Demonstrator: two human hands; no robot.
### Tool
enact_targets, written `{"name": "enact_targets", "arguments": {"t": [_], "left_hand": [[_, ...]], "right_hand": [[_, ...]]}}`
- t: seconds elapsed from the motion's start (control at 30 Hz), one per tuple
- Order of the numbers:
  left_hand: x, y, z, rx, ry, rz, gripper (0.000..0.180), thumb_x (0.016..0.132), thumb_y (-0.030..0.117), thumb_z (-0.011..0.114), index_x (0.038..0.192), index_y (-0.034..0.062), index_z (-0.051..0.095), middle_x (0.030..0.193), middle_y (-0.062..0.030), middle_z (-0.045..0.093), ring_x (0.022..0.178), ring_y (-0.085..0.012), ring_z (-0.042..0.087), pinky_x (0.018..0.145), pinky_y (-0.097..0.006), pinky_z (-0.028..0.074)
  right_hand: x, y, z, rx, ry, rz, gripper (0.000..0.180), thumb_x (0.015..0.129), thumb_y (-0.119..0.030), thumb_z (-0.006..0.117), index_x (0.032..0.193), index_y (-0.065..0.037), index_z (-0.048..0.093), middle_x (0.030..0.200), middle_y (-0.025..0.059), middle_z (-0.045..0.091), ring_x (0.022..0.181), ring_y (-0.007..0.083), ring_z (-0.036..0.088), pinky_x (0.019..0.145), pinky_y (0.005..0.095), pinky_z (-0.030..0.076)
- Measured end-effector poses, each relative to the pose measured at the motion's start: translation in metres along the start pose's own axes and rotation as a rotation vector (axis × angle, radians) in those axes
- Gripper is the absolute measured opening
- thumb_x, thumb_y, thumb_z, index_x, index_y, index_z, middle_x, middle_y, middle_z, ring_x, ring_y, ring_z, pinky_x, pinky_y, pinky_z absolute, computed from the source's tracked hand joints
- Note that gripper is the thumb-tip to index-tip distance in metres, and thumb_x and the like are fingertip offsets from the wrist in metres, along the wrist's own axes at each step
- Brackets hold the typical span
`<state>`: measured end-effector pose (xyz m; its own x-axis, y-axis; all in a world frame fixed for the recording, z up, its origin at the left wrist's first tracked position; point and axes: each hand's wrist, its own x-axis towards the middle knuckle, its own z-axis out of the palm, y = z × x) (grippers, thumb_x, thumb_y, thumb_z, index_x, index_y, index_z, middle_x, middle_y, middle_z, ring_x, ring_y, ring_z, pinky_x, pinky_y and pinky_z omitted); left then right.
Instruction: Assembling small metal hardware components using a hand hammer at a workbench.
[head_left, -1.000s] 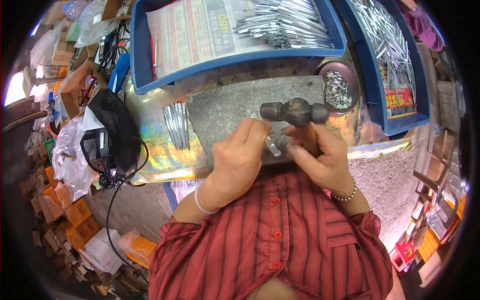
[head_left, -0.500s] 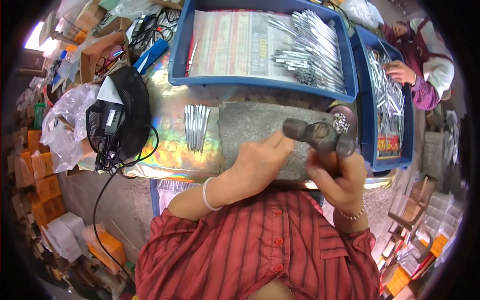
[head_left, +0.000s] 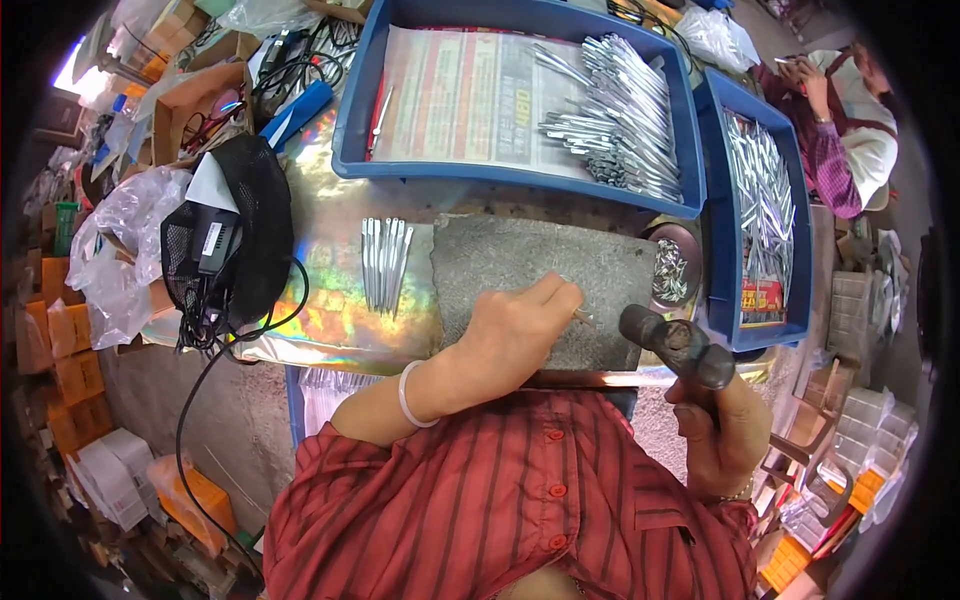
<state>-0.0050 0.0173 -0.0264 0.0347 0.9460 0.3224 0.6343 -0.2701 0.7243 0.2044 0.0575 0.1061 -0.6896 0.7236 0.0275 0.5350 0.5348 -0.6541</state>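
Observation:
My left hand point(head_left: 522, 328) is closed over a grey metal slab point(head_left: 500, 250). Between its fingertips a thin metal piece point(head_left: 584, 317) pokes out, mostly hidden by the fingers. Wrapped round a hammer handle, my right hand point(head_left: 732, 432) is right of the slab, apart from the left. The dark steel hammer head point(head_left: 680, 343) is raised near the slab's right edge. Left of the slab lie several slender silver metal pieces point(head_left: 384, 268) in a row. A round dish point(head_left: 692, 240) of small metal parts point(head_left: 668, 270) stands at the slab's right.
A blue tray point(head_left: 520, 185) at the back holds newspaper and a heap of slender metal pieces point(head_left: 625, 120). Another blue tray point(head_left: 722, 200) at right holds more. A black mesh bag point(head_left: 265, 215) with cables sits left. A person point(head_left: 845, 130) is at far right.
My right hand and the hammer have moved right and toward me, away from my left hand. The other person's hand has left the right tray. The view has shifted slightly.

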Motion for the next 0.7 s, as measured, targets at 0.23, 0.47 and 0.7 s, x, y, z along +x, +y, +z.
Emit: {"name": "enact_targets", "arguments": {"t": [0.23,0.47,0.7], "left_hand": [[0.002,0.001,-0.001,-0.01,-0.009,0.011,0.021,0.073,-0.007,0.055,0.09,0.0057,0.054,0.078,-0.0102,0.057,0.06,-0.0313,0.059,0.047,-0.038,0.047],[0.001,0.001,-0.004,-0.01,-0.014,0.015,0.019,0.075,-0.005,0.056,0.09,0.0056,0.054,0.078,-0.0102,0.057,0.06,-0.0314,0.059,0.047,-0.038,0.047],[-0.002,-0.003,-0.001,0.02,-0.005,0.01,0.019,0.074,-0.006,0.055,0.09,0.005,0.054,0.079,-0.011,0.057,0.062,-0.0324,0.059,0.049,-0.039,0.048]], "right_hand": [[-0.002,0.006,0.004,-0.064,-0.067,-0.039,0.059,0.069,0.001,0.068,0.125,-0.005,0.049,0.084,0.0125,0.061,0.068,0.0286,0.062,0.057,0.0333,0.047],[-0.033,0.036,-0.038,-0.387,-0.536,-0.202,0.062,0.064,-0.007,0.071,0.122,0.0,0.05,0.089,0.0121,0.063,0.069,0.0276,0.062,0.058,0.0286,0.049],[-0.001,-0.016,-0.014,-0.322,-0.167,-0.054,0.058,0.075,-0.007,0.065,0.128,-0.004,0.042,0.077,0.0127,0.055,0.064,0.0326,0.055,0.056,0.0421,0.042]]}}
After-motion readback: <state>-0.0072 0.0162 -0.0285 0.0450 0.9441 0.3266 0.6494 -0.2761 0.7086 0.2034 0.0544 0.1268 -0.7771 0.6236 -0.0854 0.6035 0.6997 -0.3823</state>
